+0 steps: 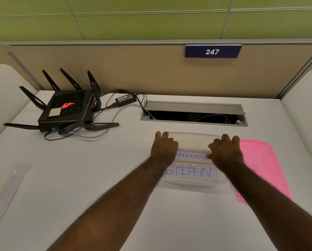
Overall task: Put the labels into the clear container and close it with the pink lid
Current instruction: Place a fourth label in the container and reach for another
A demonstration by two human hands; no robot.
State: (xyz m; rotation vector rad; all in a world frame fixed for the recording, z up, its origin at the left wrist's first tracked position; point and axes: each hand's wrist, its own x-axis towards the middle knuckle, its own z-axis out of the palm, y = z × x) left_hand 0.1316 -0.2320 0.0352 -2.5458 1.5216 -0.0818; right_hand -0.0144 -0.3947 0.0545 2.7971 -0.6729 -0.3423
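White desk (115, 178) fills most of the head view, backed by a tan partition (115, 69) that carries a dark plate reading 247 (212, 51), with green wall panels (133, 19) above it. At far left we see a black router (68, 109) with spiky antennas and a red logo, its cables running to a power brick (125, 100) just right of it. Right of that, an open cable hatch (194, 113) is sunk into the desk. Near the left edge lies a clear strip (8, 189), possibly a ruler, though it is too blurred to say. Right of centre sits the clear container (191, 182), open on top, and inside it we can read two white labels: LABRADOR (191, 156) farther from us and STEPHN (191, 172) nearer; a third slip with faint writing shows between them, but we cannot read it. Our left hand (163, 147) rests with curled fingers on the container's left side, and our right hand (225, 151) rests the same way on its right side, the thumb touching the LABRADOR label. Whether either hand actually grips the rim or a label, we cannot tell. Just beside the container on the right lies the pink lid (260, 165), flat on the desk, partly hidden by our right forearm.
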